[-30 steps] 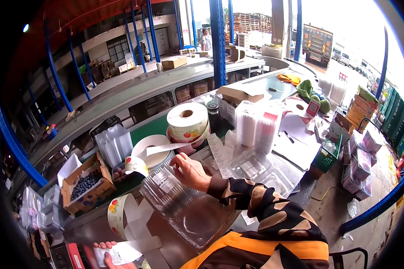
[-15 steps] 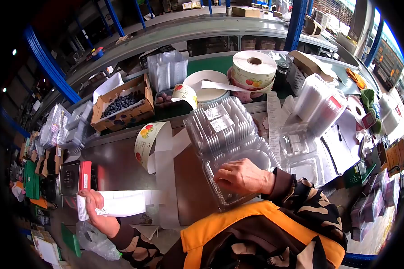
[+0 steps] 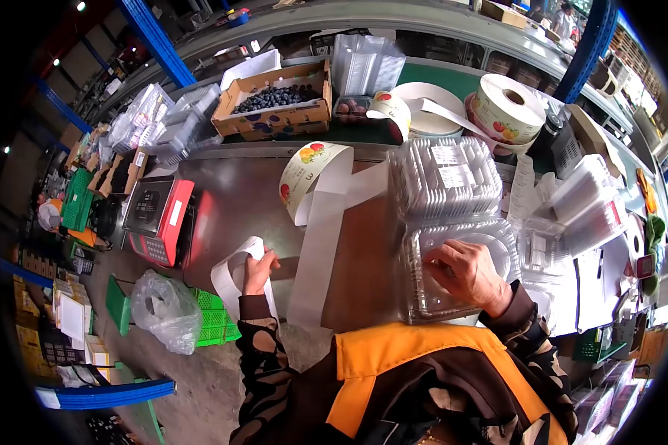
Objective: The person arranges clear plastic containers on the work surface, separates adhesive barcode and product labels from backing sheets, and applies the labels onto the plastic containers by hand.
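Note:
My left hand [image 3: 258,271] is closed around a white label strip [image 3: 230,276] that curls in a loop at the table's front edge. A longer strip of label tape [image 3: 315,259] lies to its right, with its printed, fruit-pictured end [image 3: 315,174] curling up behind. My right hand [image 3: 464,274] is over an open clear plastic clamshell [image 3: 416,293], its fingers curled together. Whatever may be between those fingers is hidden. Directly behind stands a nested stack of clamshells [image 3: 449,178], with printed white labels on top.
A red weighing scale [image 3: 159,219] sits on the left. Along the back are a cardboard box of blueberries [image 3: 274,104], more clear containers [image 3: 364,67] and large label rolls [image 3: 508,107]. Papers and stacked containers [image 3: 590,208] are on the right. A green crate [image 3: 215,319] stands below.
The view has swung left, showing the whole scale. My left hand has come in from the scale's side toward my body, still with the label strip. My right hand stays over the clamshell.

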`<state>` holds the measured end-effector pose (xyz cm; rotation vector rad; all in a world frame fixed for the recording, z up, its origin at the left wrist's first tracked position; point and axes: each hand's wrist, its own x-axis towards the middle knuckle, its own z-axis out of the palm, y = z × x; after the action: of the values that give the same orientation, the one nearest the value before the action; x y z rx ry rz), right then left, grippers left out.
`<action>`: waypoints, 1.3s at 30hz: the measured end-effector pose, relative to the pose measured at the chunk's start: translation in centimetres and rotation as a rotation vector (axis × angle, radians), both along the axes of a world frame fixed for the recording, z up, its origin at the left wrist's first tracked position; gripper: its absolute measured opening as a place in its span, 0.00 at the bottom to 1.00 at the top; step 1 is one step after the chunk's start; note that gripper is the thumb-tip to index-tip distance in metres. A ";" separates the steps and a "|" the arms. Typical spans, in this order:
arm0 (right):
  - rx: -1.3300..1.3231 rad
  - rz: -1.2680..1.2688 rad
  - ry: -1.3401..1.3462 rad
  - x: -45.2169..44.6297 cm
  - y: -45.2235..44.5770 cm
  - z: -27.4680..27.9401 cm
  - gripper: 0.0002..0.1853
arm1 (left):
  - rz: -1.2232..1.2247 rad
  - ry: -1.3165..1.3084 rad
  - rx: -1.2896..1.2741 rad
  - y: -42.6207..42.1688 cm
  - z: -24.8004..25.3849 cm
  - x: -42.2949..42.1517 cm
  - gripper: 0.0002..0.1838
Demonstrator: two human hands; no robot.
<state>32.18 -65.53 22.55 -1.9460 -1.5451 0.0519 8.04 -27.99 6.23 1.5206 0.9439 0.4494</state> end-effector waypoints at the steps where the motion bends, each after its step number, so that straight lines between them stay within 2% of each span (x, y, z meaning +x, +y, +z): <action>1: 0.018 -0.004 0.002 0.0 0.1 -0.1 0.08 | 0.005 0.022 -0.069 -0.1 -1.1 0.9 0.08; 2: 0.019 -0.011 -0.002 0.0 0.1 -0.1 0.08 | -0.012 -0.045 -0.162 -0.1 -1.9 2.0 0.09; 4: 0.021 -0.025 -0.014 0.0 0.2 -0.1 0.07 | 0.041 -0.109 -0.163 0.0 -2.3 4.8 0.10; 8: 0.030 -0.035 0.008 0.0 0.3 -0.2 0.07 | 0.040 -0.187 0.052 1.7 0.8 10.1 0.05; 10: 0.029 -0.041 0.003 0.0 0.3 -0.2 0.07 | -0.037 -0.231 -0.075 1.8 3.3 12.4 0.06; 12: 0.030 -0.048 -0.009 0.2 0.2 -0.5 0.07 | -0.026 -0.330 -0.315 -0.3 6.3 15.0 0.08; 14: 0.031 -0.056 0.003 0.3 0.1 -0.4 0.07 | -0.108 -0.470 -0.595 0.3 3.7 17.7 0.11; 18: 0.005 -0.113 -0.003 0.0 0.2 -0.1 0.05 | -0.044 -0.355 -0.402 -1.4 1.5 19.3 0.14; 19: 0.032 -0.088 -0.014 0.4 0.0 -0.4 0.06 | -0.068 -0.310 -0.317 0.9 -3.1 20.7 0.14; 21: 0.080 -0.085 0.010 0.4 -0.2 -0.5 0.06 | -0.181 -0.080 0.127 3.9 -10.8 22.1 0.17; 22: 0.082 -0.083 0.025 0.5 -0.3 -0.8 0.05 | -0.244 0.047 0.536 1.3 -6.8 20.5 0.24; 23: 0.073 -0.093 0.010 0.3 -0.3 -0.6 0.06 | -0.339 0.367 0.724 3.1 -12.0 20.9 0.32; 24: 0.064 -0.088 0.002 0.3 -0.3 -0.4 0.06 | -0.279 0.507 0.758 -0.4 -8.2 19.5 0.38; 25: 0.070 -0.094 -0.003 0.3 -0.3 -0.6 0.06 | -0.314 0.563 0.807 -0.9 -9.8 19.3 0.39; 26: 0.077 -0.096 -0.003 0.3 -0.2 -0.9 0.06 | -0.231 0.503 0.962 -1.9 -10.2 18.7 0.38; 28: 0.090 -0.093 0.001 0.3 -0.1 -1.1 0.06 | -0.126 0.410 1.229 -2.2 -12.1 18.7 0.32; 31: 0.095 -0.079 -0.003 0.4 -0.3 -1.1 0.07 | -0.210 0.472 1.183 -1.4 -13.4 19.6 0.27; 34: 0.092 -0.089 -0.026 0.3 -0.3 -0.9 0.07 | -0.278 0.632 1.249 -0.5 -14.5 20.1 0.23; 35: 0.098 -0.086 -0.025 0.3 -0.3 -1.0 0.07 | -0.238 0.568 1.358 -0.6 -14.3 19.9 0.22; 38: 0.107 -0.079 -0.024 0.4 -0.3 -1.2 0.06 | -0.175 0.667 1.142 -1.5 -12.7 21.4 0.24; 39: 0.102 -0.080 -0.029 0.5 -0.3 -1.3 0.06 | -0.288 0.694 0.939 -2.6 -8.5 21.5 0.27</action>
<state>32.64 -65.86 21.21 -1.9331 -1.4578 -0.0878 29.50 -30.55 -2.23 2.7391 1.0592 0.1295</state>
